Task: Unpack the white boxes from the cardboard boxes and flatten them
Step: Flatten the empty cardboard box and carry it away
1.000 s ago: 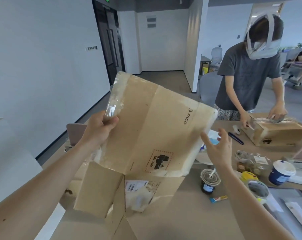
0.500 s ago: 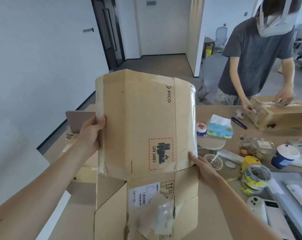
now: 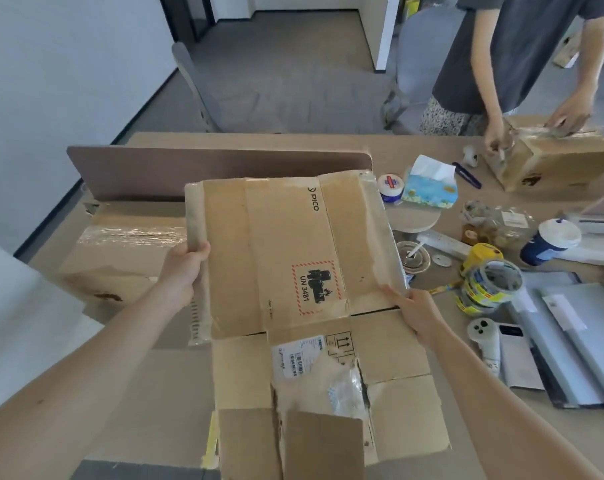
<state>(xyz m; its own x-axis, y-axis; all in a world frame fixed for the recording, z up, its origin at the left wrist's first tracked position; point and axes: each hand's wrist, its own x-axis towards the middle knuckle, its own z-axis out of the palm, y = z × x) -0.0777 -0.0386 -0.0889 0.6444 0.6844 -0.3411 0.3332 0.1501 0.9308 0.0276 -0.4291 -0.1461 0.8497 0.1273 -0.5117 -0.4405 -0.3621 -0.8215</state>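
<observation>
A flattened brown cardboard box (image 3: 286, 251) with a PICO mark and a UN 3481 label lies nearly level above the table, its loose flaps (image 3: 328, 393) hanging toward me. My left hand (image 3: 184, 268) grips its left edge, thumb on top. At the lower right corner, my right hand (image 3: 413, 311) holds the box's edge. A taped cardboard box (image 3: 120, 251) sits on the table behind my left hand. No white box is in sight.
Across the table a person works on another cardboard box (image 3: 553, 161). On the right lie tape rolls (image 3: 490, 285), a tissue pack (image 3: 430, 187), a blue cup (image 3: 549, 242), jars, a white controller (image 3: 485, 337) and grey folders (image 3: 577, 341). A brown divider panel (image 3: 217, 164) stands behind.
The flattened box has come down from upright in front of me to nearly flat over the table. My view has tilted downward, and both hands keep their hold on its edges.
</observation>
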